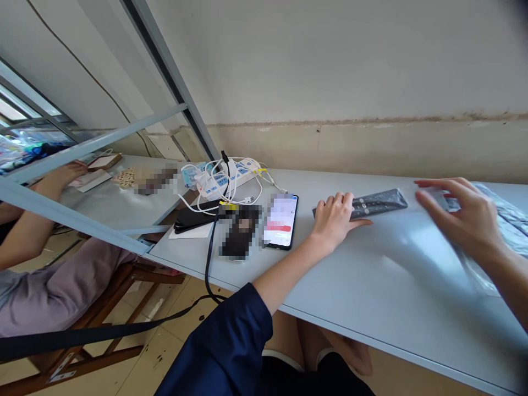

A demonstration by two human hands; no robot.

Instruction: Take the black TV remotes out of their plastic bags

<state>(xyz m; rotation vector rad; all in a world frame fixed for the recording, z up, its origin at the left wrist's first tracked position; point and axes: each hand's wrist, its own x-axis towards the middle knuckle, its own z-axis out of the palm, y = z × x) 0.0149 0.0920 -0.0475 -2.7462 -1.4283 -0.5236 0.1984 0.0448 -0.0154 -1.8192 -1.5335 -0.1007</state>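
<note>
My left hand (336, 220) lies over the left part of a dark remote control (381, 203), fingers curled on it and thumb stretched along its near side. The remote looks wrapped in clear plastic and rests on the grey table, with pale buttons showing beside my fingers. To the right, my right hand (466, 217) hovers with thumb and fingers apart. Behind its fingers is a small pale, partly red item, mostly hidden; whether they touch it I cannot tell. Clear plastic bags (511, 214) lie just past that hand.
Left of my left hand lies a lit phone (282, 223), with a blurred dark device (241, 234) next to it. Behind them a white power strip (243, 170) sits among tangled cables. A metal frame post (173, 71) stands at left. Beyond it another person's hand (72, 170) rests on a table.
</note>
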